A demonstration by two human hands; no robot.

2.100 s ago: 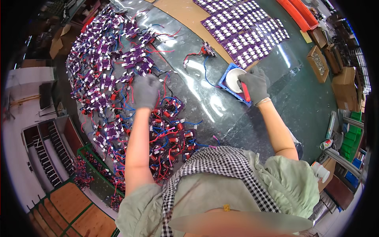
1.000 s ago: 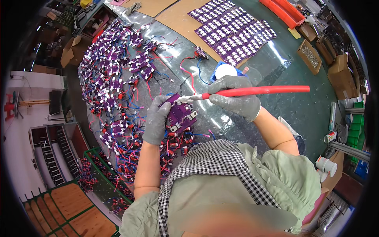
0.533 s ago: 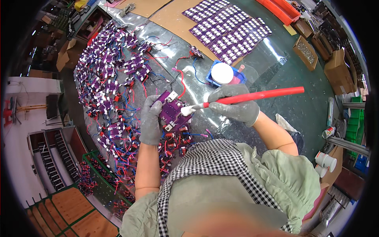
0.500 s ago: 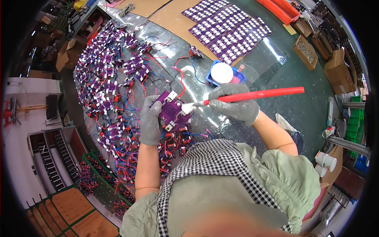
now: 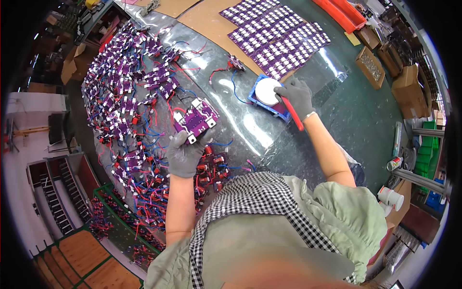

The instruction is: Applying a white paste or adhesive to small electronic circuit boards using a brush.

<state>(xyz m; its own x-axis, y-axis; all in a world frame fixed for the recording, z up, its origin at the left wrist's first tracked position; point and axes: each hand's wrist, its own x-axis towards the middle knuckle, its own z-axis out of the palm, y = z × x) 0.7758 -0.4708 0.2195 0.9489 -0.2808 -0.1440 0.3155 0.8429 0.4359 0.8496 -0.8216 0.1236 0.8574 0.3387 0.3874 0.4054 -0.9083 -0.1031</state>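
While the left hand [image 5: 184, 156], gloved in gray, pinches a purple board [image 5: 197, 119] by its near edge, thumb on top, the right hand [image 5: 297, 98] grips the red handle of a brush [image 5: 293, 114] at the side of a white tub [image 5: 266, 91]. The left fingers under the board are partly hidden. Tilted, the board is held above the right edge of a heap [image 5: 120, 103] tangled with red and blue wires.

The tub stands in a blue tray [image 5: 278, 113] on the dark table [image 5: 332, 113], well apart from the held board. The handle slants toward the checked apron [image 5: 250, 195]; I cannot make out the bristles. Beyond the tray, flat boards [image 5: 276, 41] lie in rows, partly on cardboard [image 5: 209, 26]. One wired board [image 5: 235, 62] rests between heap and rows. At far right sits a red bin [image 5: 341, 14].
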